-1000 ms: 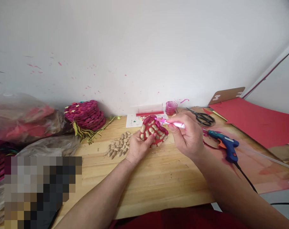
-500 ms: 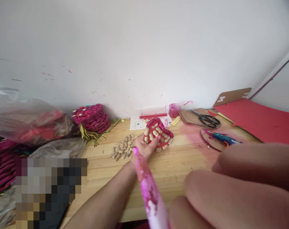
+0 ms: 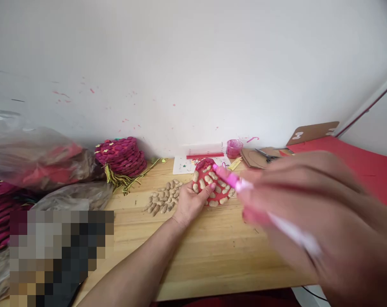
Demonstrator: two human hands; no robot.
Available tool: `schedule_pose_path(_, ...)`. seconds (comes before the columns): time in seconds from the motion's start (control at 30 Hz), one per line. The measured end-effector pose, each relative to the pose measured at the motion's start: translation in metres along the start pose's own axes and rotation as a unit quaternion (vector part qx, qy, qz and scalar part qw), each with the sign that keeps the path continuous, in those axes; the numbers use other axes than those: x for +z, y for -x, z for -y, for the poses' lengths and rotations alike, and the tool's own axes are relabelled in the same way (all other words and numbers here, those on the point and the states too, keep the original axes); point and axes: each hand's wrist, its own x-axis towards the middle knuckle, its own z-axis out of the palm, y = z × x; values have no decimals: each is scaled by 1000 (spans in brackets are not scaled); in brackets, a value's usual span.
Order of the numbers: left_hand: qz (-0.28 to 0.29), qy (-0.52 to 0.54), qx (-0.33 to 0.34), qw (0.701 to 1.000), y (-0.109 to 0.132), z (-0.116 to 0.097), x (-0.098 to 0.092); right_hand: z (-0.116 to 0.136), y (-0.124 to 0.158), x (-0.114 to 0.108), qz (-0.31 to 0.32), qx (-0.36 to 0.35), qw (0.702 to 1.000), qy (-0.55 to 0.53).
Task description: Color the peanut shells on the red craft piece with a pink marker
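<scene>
My left hand [image 3: 193, 200] grips a round red card [image 3: 216, 195] by its edge, thumb on top. Unpainted peanuts cover much of the card, and the ones along its upper rim are painted magenta. In my right hand [image 3: 308, 204], blurred and close to the camera, is a white paintbrush [image 3: 289, 230] stained pink. Its pink tip lies over the card's upper right; whether it touches a peanut I cannot tell. A pile of loose peanuts [image 3: 163, 197] lies left of the card. Behind it stands a cup of pink paint [image 3: 234, 148].
Magenta braided pieces with yellow tassels [image 3: 121, 157] are stacked at the back left, beside plastic bags [image 3: 36, 153]. Scissors [image 3: 267, 155] lie on cardboard [image 3: 252, 157] at the back right. Red sheets [image 3: 356, 166] spread over the right side. A white sheet [image 3: 180, 165] is near the wall.
My right hand has swung the paintbrush from close to the camera, forward to the card. It now hides the glue gun and part of the scissors. My left hand keeps its hold.
</scene>
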Motion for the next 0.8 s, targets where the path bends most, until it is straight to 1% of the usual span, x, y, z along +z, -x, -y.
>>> schedule_pose_path(0.03,14,9,2,1000,1,-1,1,-14,-11,5,-30,-33,998,33)
schedule_pose_path(0.07,26,16,5,1000,1,-2,1,-27,-15,13,-63,-8,998,24)
schedule_pose_path(0.1,34,20,8,999,2,-2,1,-39,-12,21,-66,38,997,1)
schedule_pose_path(0.17,30,16,12,999,2,0,1,-59,2,39,-98,121,986,-65)
schedule_pose_path(0.23,19,1,19,1000,2,3,1,-71,18,53,-118,188,966,-135)
schedule_pose_path(0.3,12,-14,29,999,2,7,0,-76,28,61,-120,224,950,-182)
schedule_pose_path(0.33,11,-22,34,999,2,8,-1,-77,30,63,-116,232,947,-190)
schedule_pose_path(0.4,11,-37,47,998,3,9,-1,-77,32,64,-110,231,949,-186)
schedule_pose_path(0.6,-1,-70,65,995,4,8,-2,-76,31,64,-111,184,959,-184)
schedule_pose_path(0.8,-13,-115,90,989,4,7,-3,-70,28,63,-93,129,979,-131)
